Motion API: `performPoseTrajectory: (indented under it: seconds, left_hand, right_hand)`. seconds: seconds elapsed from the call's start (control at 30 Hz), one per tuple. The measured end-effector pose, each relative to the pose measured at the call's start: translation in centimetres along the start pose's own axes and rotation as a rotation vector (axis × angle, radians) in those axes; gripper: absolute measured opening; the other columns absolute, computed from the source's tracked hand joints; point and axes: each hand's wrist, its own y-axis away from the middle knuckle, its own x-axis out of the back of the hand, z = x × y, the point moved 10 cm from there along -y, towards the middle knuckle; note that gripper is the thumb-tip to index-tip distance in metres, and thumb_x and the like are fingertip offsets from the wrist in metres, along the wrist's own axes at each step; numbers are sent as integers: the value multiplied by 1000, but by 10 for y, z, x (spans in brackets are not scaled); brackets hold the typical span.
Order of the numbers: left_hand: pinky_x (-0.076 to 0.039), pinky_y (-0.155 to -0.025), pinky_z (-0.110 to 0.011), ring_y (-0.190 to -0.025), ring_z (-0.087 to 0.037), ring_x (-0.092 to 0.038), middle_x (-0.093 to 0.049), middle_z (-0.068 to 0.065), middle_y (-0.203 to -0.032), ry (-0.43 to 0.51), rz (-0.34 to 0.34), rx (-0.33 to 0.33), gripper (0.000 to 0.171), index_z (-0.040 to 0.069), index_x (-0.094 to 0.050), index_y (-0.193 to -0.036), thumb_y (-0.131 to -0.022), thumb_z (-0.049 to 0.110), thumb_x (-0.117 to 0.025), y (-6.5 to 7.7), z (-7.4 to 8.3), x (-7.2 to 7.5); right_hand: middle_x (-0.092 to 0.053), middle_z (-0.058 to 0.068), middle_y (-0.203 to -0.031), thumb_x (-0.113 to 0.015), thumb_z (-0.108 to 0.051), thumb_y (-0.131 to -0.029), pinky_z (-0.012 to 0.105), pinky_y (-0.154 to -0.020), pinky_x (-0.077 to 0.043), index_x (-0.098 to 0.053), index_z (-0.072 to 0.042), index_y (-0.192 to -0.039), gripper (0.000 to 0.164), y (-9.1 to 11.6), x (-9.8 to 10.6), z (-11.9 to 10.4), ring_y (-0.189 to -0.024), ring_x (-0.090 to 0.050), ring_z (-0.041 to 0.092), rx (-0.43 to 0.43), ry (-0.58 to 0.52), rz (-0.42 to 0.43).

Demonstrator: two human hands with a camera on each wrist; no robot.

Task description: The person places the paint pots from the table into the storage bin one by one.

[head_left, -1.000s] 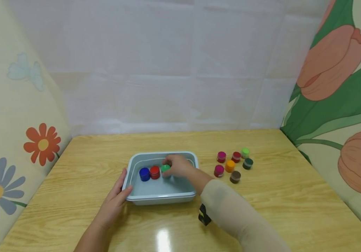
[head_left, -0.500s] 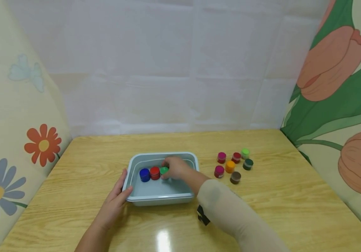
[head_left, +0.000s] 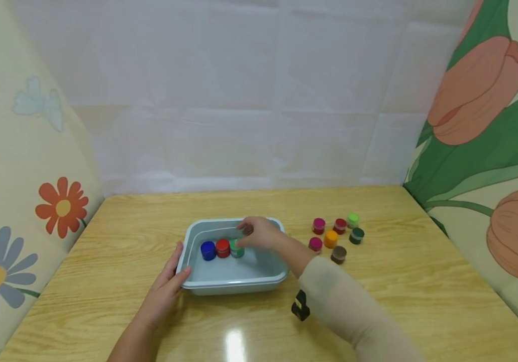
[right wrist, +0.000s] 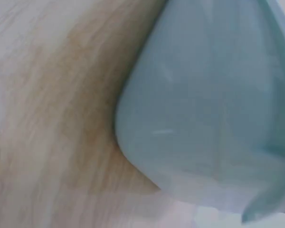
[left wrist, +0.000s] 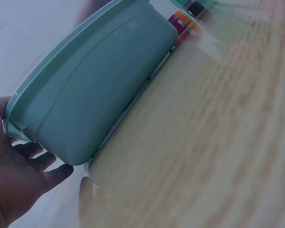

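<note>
A light blue-grey plastic bin [head_left: 213, 289] stands on the wooden table. My left hand [head_left: 165, 290] holds its left end, the thumb over the rim and the fingers against the outer wall, as the left wrist view also shows. Inside, a blue paint jar [head_left: 208, 251], a red paint jar [head_left: 222, 248] and a green paint jar [head_left: 236, 250] stand side by side in a row. Just above the green jar is my right hand [head_left: 261, 234], its fingers parted and raised off the lid, the thumb close to the jar's top. The right wrist view shows mostly the bin's outer wall [right wrist: 194, 109].
Several more small jars stand right of the bin, among them an orange jar [head_left: 330, 239], a brown jar [head_left: 338, 255] and a dark green jar [head_left: 356, 236]. A black device [head_left: 301, 305] sits at my right wrist. A white sheet [head_left: 240, 146] hangs behind the table [head_left: 82, 281].
The right hand slid the green jar left against the red one, then let go and rose up and to the right. The left hand has stayed on the bin.
</note>
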Motion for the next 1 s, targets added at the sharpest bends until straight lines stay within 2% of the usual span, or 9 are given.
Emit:
performPoseTrajectory:
  seconds: [0.1,0.37,0.8,1.0]
  left_hand:
    - [-5,-121,-57,-152,-32,10,10,0,-166,6,1,2,69,19,1,-158,-105,27,-42,0,0,0]
    - [-2,-121,-58,-152,-31,11,10,0,-166,24,5,5,69,17,1,-158,-105,26,-42,-1,-1,1]
    - [-2,-122,-57,-152,-31,11,9,-1,-166,31,7,-2,69,16,0,-158,-105,24,-42,-1,0,0]
    - [-1,-122,-56,-152,-30,11,10,0,-165,38,10,2,69,16,1,-158,-105,24,-42,0,0,0]
  right_hand:
    - [-65,8,-126,-77,-27,-85,39,-102,-51,-62,-13,-126,47,6,10,-3,-117,-60,22,36,-33,5]
    - [-62,12,-130,-75,-26,-87,40,-102,-51,-59,-10,-131,49,25,35,-4,-117,-60,25,110,-81,40]
    - [-60,6,-133,-73,-30,-89,44,-101,-51,-59,-16,-132,47,56,80,50,-124,-55,26,74,-146,155]
    - [-57,11,-137,-71,-30,-90,45,-104,-49,-56,-14,-134,49,68,91,67,-128,-53,29,56,-169,174]
